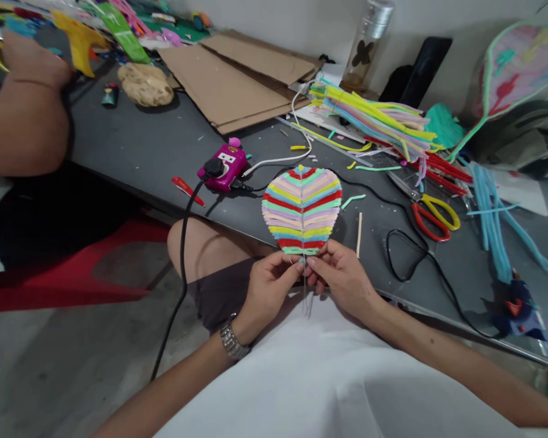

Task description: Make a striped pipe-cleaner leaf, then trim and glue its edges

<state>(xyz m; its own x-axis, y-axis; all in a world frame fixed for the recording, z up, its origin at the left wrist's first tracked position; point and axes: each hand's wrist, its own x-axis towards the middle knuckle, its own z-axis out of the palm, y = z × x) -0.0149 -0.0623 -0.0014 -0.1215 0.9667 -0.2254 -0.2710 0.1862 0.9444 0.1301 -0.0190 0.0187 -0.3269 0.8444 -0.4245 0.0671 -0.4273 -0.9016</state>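
Observation:
A leaf-shaped piece of striped pipe cleaners in red, yellow, green, blue and lilac stands in front of me at the table's front edge. Thin wires run down from its base as a stem. My left hand pinches this stem just under the lowest green row. On the other side my right hand also closes its thumb and fingers on the stem, the two thumbs nearly meeting. A small bluish bit shows between the fingertips; I cannot make out what it is. A pale stick lies beside my right hand.
Scissors, a glue gun and its black cord lie right. Bundled pipe cleaners, cardboard and a bottle are behind. A purple power socket stands left. Another person's arm rests far left.

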